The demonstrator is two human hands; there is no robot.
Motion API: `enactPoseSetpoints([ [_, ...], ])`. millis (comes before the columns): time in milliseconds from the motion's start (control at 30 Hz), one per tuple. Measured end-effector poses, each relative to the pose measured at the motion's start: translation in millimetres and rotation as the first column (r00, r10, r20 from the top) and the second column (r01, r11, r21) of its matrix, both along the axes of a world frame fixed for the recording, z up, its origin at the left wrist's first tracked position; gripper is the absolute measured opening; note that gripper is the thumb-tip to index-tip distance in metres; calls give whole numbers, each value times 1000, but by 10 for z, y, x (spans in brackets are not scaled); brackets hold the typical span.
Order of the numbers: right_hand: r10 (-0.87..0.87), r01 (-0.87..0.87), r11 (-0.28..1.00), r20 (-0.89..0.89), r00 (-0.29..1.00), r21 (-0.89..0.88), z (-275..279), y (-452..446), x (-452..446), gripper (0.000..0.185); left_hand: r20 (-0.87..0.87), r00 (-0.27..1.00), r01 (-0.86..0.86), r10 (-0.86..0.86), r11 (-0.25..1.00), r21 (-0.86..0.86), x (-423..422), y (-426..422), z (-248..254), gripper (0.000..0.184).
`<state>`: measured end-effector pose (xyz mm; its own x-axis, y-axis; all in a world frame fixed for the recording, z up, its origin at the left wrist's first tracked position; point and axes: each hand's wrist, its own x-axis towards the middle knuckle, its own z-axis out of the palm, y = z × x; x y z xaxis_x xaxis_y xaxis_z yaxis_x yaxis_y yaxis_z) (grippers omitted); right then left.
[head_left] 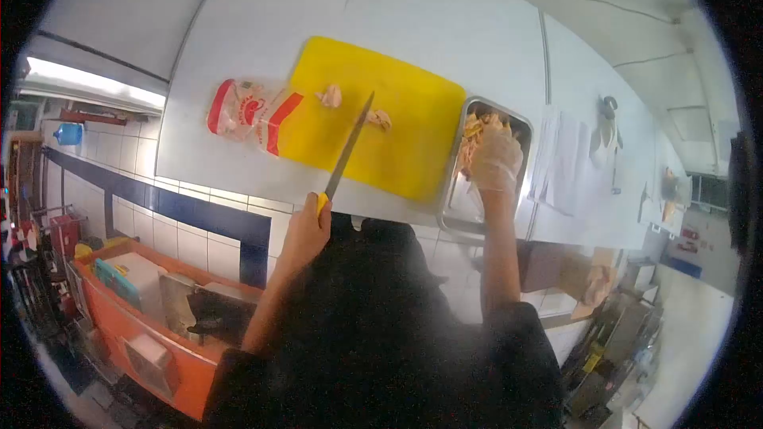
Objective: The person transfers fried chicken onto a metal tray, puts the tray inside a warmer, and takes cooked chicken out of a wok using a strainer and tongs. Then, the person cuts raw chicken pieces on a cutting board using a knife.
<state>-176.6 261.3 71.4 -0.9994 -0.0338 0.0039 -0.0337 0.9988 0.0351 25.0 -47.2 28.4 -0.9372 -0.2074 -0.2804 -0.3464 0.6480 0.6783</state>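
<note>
My left hand [306, 228] is wrapped round the yellow handle of a long knife [347, 152], whose blade slants up across the yellow cutting board [421, 167]. Two small pieces of pale meat lie on the board: one piece [330, 96] left of the blade, another piece [380, 118] just right of its tip. In a clear plastic glove, my right hand [497, 160] reaches into a metal tray [455, 218] at the pile of cut meat [474, 129]. Its fingers look curled, but what they hold is hidden.
A clear plastic bag with red print [245, 114] overlaps the board's left edge. Right of the tray, white paper sheets [560, 160] lie on the white worktop [445, 12]. An orange cart [151, 334] stands at lower left.
</note>
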Motion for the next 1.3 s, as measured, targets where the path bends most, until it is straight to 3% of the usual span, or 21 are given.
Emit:
enactPoseSetpoints([
  [67, 126, -127, 990, 15, 992, 66, 48, -168, -39, 31, 7, 1000, 22, -22, 999, -25, 45, -41, -95, 23],
  [133, 300, -325, 928, -153, 942, -181, -382, -327, -88, 32, 9, 1000, 19, -18, 999, -43, 41, -71, -165, 25],
  [200, 497, -579, 604, -310, 811, -548, -686, -743, -230, 27, 39, 999, 5, -2, 997, -72, 12, -76, -104, 25],
  [267, 644, -711, 561, -316, 697, -425, -565, -1262, -215, 22, 58, 998, -18, 25, 994, -109, -48, -103, -50, 25],
  [300, 651, -718, 553, -319, 689, -423, -659, -1308, -273, 22, 64, 997, -35, 42, 993, -117, -71, -125, -31, 25],
  [367, 613, -589, 770, 27, 790, -245, -950, -1391, -344, 21, 73, 995, -62, 72, 990, -126, -67, -177, -37, 26],
  [400, 621, -597, 764, 25, 784, -244, -878, -1391, -336, 21, 57, 996, -58, 66, 989, -135, -69, -198, -83, 26],
  [467, 493, -436, 850, 151, 857, -296, -640, -1255, -236, 22, 38, 997, -62, 68, 988, -144, -80, -213, -154, 26],
  [500, 497, -441, 847, 149, 855, -296, -651, -1175, -181, 22, 28, 997, -64, 69, 989, -136, -79, -209, -180, 26],
  [567, 492, -473, 777, -70, 868, -416, -716, -1042, -111, 23, 17, 998, -65, 68, 990, -128, -110, -201, -185, 26],
  [800, 372, -355, 923, 108, 922, -148, -714, -1073, -137, 13, 19, 999, -44, 46, 996, -80, -290, -101, 54, 25],
  [867, 401, -527, 733, -351, 846, -430, -659, -1291, -100, 9, -1, 999, -33, 33, 997, -64, -426, -5, 55, 26],
  [900, 390, -518, 734, -352, 851, -439, -678, -1311, -82, 9, -10, 1000, -5, 4, 998, -65, -530, 38, 16, 28],
  [967, 443, -448, 746, -136, 886, -493, -725, -1343, -94, 18, -21, 999, 22, -24, 997, -73, -684, 103, -102, 29],
  [1100, 448, -480, 672, -207, 870, -564, -861, -1295, -108, 21, 2, 998, 58, -58, 989, -139, -817, 199, -364, 35],
  [1167, 496, -373, 715, 54, 867, -592, -722, -1313, -98, 19, 46, 998, 56, -49, 986, -154, -826, 236, -392, 37],
  [1200, 498, -365, 712, 64, 865, -599, -871, -1299, -64, 19, 72, 996, 57, -44, 981, -186, -824, 267, -381, 38],
  [1267, 473, -488, 755, -151, 868, -437, -1252, -1303, -23, 17, 106, 994, 56, -33, 973, -226, -871, 319, -328, 39],
  [1300, 474, -484, 751, -144, 869, -448, -1253, -1321, -38, 17, 150, 988, 61, -24, 967, -249, -901, 357, -283, 40],
])
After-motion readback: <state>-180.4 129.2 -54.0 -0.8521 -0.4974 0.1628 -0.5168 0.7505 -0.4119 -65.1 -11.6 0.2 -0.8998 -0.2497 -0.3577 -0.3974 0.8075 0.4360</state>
